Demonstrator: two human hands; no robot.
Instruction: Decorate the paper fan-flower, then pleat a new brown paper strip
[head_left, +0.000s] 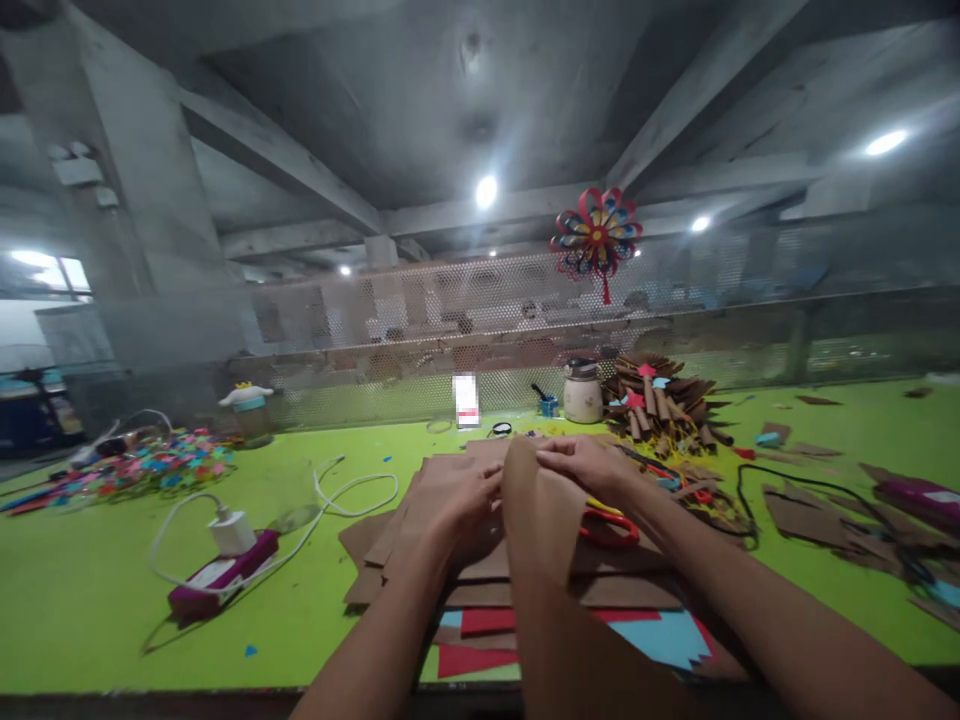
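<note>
A long sheet of brown paper (pixel 551 540) stands curled between my hands, its lower end running down toward me. My right hand (pixel 581 463) pinches the sheet's upper right edge. On the other side my left hand (pixel 474 508) is at its left edge, fingers bent against the paper; whether they grip it is unclear. Beneath lies a stack of brown paper sheets (pixel 427 510), with red paper (pixel 480 660) and light blue paper (pixel 660 638) under its near side. Red-handled scissors (pixel 611 528) rest on the stack, partly behind the curled sheet.
Rolled brown paper pieces (pixel 660 405) are heaped at the back right beside a jar (pixel 583 393). A purple power strip (pixel 225 577) with a charger and white cable lies left. Colourful paper bits (pixel 176 460) spread farther left; brown scraps (pixel 810 515) lie right.
</note>
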